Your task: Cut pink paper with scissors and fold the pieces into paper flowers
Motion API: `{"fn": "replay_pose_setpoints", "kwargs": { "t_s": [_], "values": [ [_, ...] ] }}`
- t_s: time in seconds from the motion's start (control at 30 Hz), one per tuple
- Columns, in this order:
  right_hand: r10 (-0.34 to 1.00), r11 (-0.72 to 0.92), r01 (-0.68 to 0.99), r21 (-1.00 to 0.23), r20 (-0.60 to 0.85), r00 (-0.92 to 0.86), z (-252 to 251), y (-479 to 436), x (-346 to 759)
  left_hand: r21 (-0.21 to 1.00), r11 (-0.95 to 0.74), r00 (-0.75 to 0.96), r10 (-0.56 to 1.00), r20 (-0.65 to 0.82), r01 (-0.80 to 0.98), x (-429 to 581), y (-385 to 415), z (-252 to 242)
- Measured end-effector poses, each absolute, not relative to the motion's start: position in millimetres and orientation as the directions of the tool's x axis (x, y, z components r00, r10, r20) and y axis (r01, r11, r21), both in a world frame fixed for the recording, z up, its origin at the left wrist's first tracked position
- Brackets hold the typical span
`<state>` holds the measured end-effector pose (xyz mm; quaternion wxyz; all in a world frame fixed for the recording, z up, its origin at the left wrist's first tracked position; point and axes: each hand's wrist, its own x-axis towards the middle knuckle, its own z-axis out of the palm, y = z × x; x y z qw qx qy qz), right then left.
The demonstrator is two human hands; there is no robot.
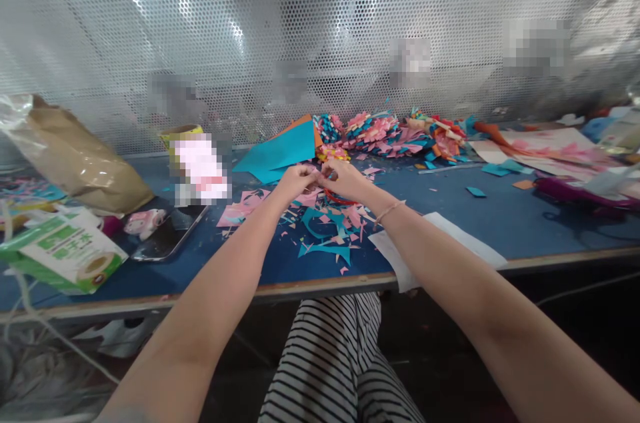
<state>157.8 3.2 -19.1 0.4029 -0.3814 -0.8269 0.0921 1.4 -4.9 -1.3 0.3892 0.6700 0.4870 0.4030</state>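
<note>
My left hand (299, 181) and my right hand (341, 178) meet over the middle of the table, fingertips pinched together. A small pink piece, perhaps paper, shows between them; its shape is too small to make out. Just beneath lie pink paper scraps (245, 206) and curved blue paper offcuts (325, 251). Behind my left hand a large blue sheet (283, 153) leans over an orange one. Beyond my right hand sit bundles of cut paper petals (375, 133) in pink, blue and cream.
A perforated metal screen (240, 30) stands along the back. To the left are a brown bag (83, 156), a green and white box (65, 250) and a dark phone (173, 233). White paper (463, 240) overhangs the front edge; a purple tool (580, 196) lies at right.
</note>
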Motion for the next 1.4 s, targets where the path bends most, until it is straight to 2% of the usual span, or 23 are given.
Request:
{"fn": "replay_pose_setpoints", "kwargs": {
  "t_s": [0.53,1.4],
  "values": [
    [0.767,0.62,0.681,-0.39,0.485,-0.421,-10,-8,156,0.864,-0.285,0.239,0.95,0.199,0.415,2,-5,-2],
    [0.751,0.647,0.671,-0.363,0.456,-0.477,-10,-10,155,0.868,-0.283,0.257,0.948,0.188,0.409,3,-5,-2]
  ]
}}
